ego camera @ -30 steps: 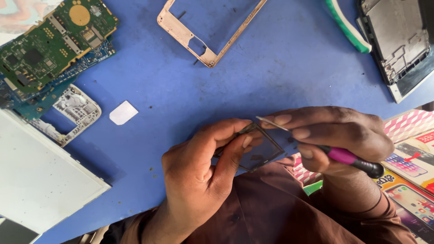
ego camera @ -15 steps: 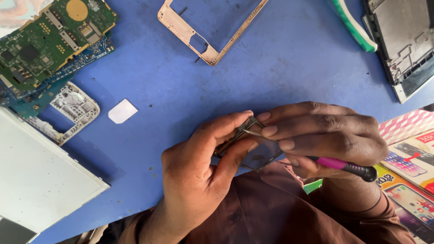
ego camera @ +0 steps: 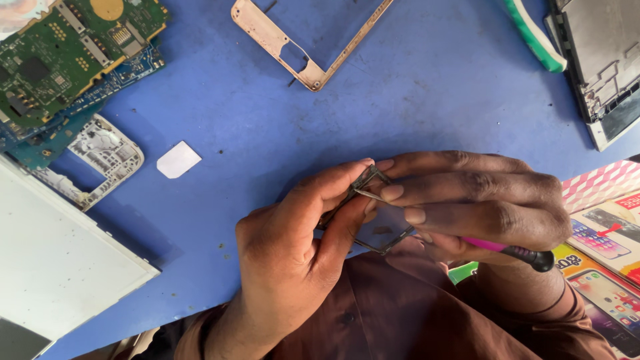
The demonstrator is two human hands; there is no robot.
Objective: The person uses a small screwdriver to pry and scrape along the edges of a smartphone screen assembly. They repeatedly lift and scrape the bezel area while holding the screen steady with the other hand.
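One thin dark metal frame point(ego camera: 373, 220), rectangular and open in the middle, is held above the blue work surface point(ego camera: 427, 100), just in front of the person's brown shirt point(ego camera: 400, 307). Left hand point(ego camera: 293, 247): thumb and fingers pinched on the frame's left edge, gripping it tilted. Right hand point(ego camera: 480, 207): fingers pressed together on the frame's upper corner, palm closed round a pink-handled screwdriver with black end cap point(ego camera: 513, 251); its tip is hidden. Judgement: the frame looks flimsy, so a light grip close to the worked corner should keep it from bending.

Surrounding items:
- small white card with a clipped corner point(ego camera: 178, 160), left of the hands, well apart
- white plastic phone back shell point(ego camera: 107, 160)
- green circuit board point(ego camera: 67, 53) over a blue board point(ego camera: 133, 70), top left
- flat white panel point(ego camera: 60, 260), lower left
- copper-coloured phone bezel point(ego camera: 307, 47), top centre
- green-and-white tool handle point(ego camera: 533, 37)
- grey phone chassis point(ego camera: 600, 67), top right
- printed colourful packets point(ego camera: 607, 240), right edge
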